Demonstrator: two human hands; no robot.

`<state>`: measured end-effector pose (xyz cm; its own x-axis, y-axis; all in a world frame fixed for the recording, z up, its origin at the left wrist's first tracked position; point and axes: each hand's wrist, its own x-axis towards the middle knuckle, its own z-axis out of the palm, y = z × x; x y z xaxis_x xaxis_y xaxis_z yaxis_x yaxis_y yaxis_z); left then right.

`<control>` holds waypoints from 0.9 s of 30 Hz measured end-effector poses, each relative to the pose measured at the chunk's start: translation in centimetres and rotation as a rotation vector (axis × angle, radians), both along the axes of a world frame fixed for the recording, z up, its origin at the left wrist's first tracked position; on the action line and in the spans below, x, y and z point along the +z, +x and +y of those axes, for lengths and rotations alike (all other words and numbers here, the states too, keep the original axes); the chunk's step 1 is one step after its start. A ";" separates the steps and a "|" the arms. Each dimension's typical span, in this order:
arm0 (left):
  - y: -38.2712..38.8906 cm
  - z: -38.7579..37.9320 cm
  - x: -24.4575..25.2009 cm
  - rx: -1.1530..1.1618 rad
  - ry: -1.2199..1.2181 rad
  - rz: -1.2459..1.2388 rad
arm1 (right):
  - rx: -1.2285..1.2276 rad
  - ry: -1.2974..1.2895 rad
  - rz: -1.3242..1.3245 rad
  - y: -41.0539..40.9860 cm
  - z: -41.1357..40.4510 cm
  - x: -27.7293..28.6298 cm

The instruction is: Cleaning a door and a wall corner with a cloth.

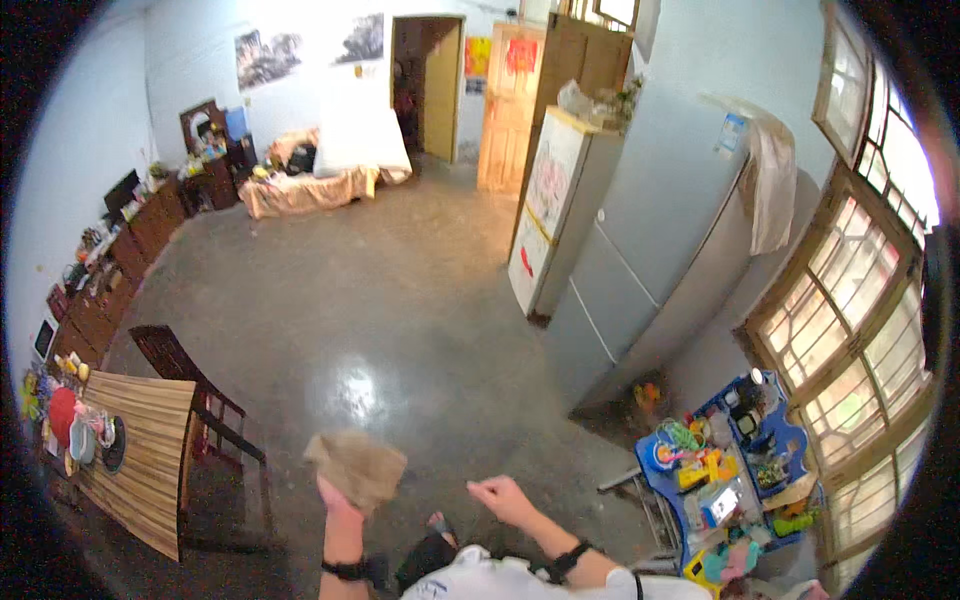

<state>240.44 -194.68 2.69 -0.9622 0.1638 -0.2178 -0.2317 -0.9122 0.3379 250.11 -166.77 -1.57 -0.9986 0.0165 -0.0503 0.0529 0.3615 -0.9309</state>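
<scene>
A crumpled brown cloth [360, 465] is gripped in my left hand [341, 501], held out in front of me above the floor; its outline is slightly blurred. My right hand [504, 498] hovers to the right of the cloth, apart from it. Its fingers are curled in and I see nothing in them. Black bands circle both wrists. Below the hands, one of my feet [441, 523] shows on the smooth grey concrete floor [420, 360].
At left stands a table with a striped wooden top [146, 442], a dark wooden chair [202, 382] beside it. A blue shelf [667, 495] crowded with small items is at right. Beyond are a grey refrigerator [637, 255], a smaller white one [551, 202] and a cloth-draped sofa [315, 191].
</scene>
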 end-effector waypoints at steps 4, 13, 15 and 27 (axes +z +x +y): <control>-9.0 2.7 1.4 -0.074 -0.127 -0.051 | 0.040 0.006 -0.126 -7.5 0.6 1.2; -23.0 8.2 2.1 -0.156 -0.057 0.018 | -0.038 -0.074 -0.125 -22.4 4.1 -0.9; -26.0 9.1 2.0 -0.157 -0.085 0.047 | -0.033 -0.084 -0.132 -25.7 5.2 -1.2; -49.3 15.9 5.8 0.040 -0.285 0.111 | -0.059 -0.064 -0.093 -50.0 16.5 -1.7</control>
<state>191.09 -178.77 8.49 -0.9871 0.0723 -0.1430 -0.1448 -0.7850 0.6024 200.09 -150.30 -3.30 -0.9869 0.0687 -0.1459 0.1598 0.2949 -0.9421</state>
